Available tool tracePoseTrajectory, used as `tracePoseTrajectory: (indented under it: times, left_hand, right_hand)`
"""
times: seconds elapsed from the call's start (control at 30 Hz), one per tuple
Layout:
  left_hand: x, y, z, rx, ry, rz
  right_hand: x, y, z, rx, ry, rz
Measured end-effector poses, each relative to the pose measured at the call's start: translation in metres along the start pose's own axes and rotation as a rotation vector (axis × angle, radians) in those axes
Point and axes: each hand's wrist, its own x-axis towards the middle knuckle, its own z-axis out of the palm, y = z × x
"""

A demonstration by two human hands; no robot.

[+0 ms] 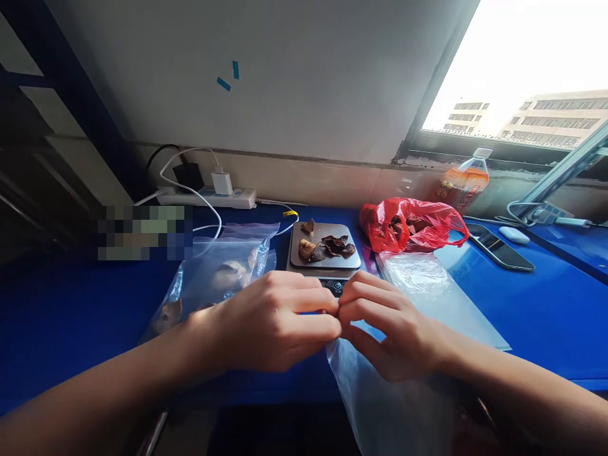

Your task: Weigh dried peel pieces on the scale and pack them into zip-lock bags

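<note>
My left hand (pixel 280 320) and my right hand (pixel 387 313) meet fingertip to fingertip in front of the scale, both pinched closed. A clear plastic bag (pixel 380 399) hangs from the pinch, below my right hand and over the table's near edge. Just beyond my fingers, a digital kitchen scale (pixel 327 230) carries several dark, curled pieces of dried peel (pixel 327 249). Beside my left forearm lie filled clear zip bags (pixel 213 253) with pale and brown pieces inside. More flat clear bags (pixel 446 297) lie right of the scale, partly behind my right hand.
A red plastic bag (pixel 413 221) of dark dried pieces stands behind right, near an orange-labelled bottle (pixel 463 183). A phone (pixel 501 247) and a white mouse-like object (pixel 514 235) lie farther right. Along the wall is a power strip (pixel 242 199) with chargers and cables.
</note>
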Motion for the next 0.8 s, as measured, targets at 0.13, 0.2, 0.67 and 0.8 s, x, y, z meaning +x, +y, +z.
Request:
tracePoseTrajectory:
  times: [0.13,0.2,0.67,0.8]
  left_hand:
    - [0.007,0.009,-0.009,0.025,-0.074,0.017]
    - [0.011,0.015,-0.013,0.031,-0.113,0.053]
    - [-0.001,0.007,-0.009,-0.161,-0.215,-0.064]
    - [0.002,0.009,-0.02,-0.363,-0.312,-0.273]
  right_hand:
    - [0.003,-0.011,-0.013,0.046,-0.188,0.02]
    - [0.005,-0.017,-0.019,0.073,-0.265,0.029]
    - [0.01,-0.013,-0.027,0.467,-0.384,0.262]
    - [0.004,-0.006,-0.02,0.241,-0.373,0.269]
